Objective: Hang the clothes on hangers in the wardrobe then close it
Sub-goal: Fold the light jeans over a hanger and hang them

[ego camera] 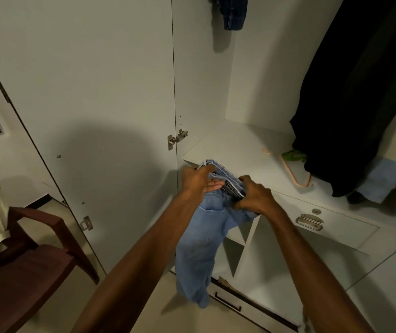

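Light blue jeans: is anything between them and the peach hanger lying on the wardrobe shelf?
Nothing visible. Both hands, left and right, hold the jeans at the shelf's front edge; bare shelf lies between them and the hanger. A hanging black garment covers the hanger's far end.

Head cam (wide-angle), looking fwd and down, close to wardrobe [216, 92]

Your shelf [235, 145] is bare at left and centre; the peach hanger [295, 171] and dark hanging garment [350, 97] block its right side. Open door [96, 92] walls off your left, chair [35, 255] crowds lower left.
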Demonstrator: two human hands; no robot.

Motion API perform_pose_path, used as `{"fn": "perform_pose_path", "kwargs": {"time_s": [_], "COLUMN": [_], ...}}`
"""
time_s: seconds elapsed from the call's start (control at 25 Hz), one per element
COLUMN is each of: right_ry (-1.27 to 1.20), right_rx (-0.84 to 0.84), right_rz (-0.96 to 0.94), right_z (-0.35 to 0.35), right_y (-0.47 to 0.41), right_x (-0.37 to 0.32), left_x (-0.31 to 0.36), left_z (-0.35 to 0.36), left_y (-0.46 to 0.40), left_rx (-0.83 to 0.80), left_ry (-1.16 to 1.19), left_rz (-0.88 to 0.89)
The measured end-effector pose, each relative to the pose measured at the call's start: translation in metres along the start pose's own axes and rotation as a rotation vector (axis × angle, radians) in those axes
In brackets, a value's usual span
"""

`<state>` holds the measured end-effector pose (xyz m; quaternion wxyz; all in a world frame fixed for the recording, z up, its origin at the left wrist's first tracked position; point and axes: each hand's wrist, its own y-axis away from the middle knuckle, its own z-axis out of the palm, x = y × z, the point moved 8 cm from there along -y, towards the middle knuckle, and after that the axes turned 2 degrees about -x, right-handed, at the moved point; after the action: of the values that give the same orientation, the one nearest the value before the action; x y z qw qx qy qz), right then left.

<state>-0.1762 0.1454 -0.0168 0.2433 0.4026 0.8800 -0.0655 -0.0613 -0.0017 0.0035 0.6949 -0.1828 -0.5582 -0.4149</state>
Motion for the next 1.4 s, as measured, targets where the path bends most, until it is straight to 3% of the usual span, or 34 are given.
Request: {"fn": "perform_pose_path", "kwargs": {"time_s": [0.16,0.36,0.52,0.6,0.72,0.84,0.92,1.04,1.12,1.24,1.4], "right_ry": [-0.228,0.007,0.043,0.017,-0.021,-0.014,-0.004,-0.024,-0.022,-0.044,-0.092], "right_rx": [0.011,0.161,0.146,0.112,0.046,-0.046,-0.121,-0.183,-0.19,-0.183,-0.224], "right_rz": [0.078,0.085,0.081,0.039,-0.048,-0.193,-0.288,-0.355,-0.36,-0.288,-0.12], "right_z": [0.01,-0.022,-0.038,-0.046,-0.062,-0.075,-0.079,-0.089,-0.098,-0.117,-0.131], "right_y": [-0.003,-0.006,-0.006,-0.01,-0.016,-0.016,-0.012,-0.008,-0.006,-0.005,0.003], "right_x": [0.018,0.011,0.011,0.008,-0.001,-0.016,-0.028,-0.034,-0.035,-0.028,0.018], "left_x": [-0.001,-0.002,0.001,0.003,0.009,0.013,0.017,0.01,0.005,0.016,0.043], "left_z": [0.0,-0.002,0.003,0.004,0.005,-0.009,-0.015,-0.002,0.003,0.016,0.033], "left_y": [0.006,0.008,0.003,0.002,-0.009,-0.028,-0.033,-0.027,-0.027,-0.026,-0.024], "left_rx": [-0.025,-0.042,-0.137,-0.206,-0.376,-0.267,-0.24,-0.459,-0.504,-0.44,-0.348], "left_ry": [-0.049,-0.184,-0.303,-0.462,-0.747,-1.023,-0.963,-0.616,-0.489,-0.364,-0.364], "left_rz": [-0.026,0.004,0.038,0.082,0.294,0.393,0.371,0.226,0.2,0.284,0.448]}}
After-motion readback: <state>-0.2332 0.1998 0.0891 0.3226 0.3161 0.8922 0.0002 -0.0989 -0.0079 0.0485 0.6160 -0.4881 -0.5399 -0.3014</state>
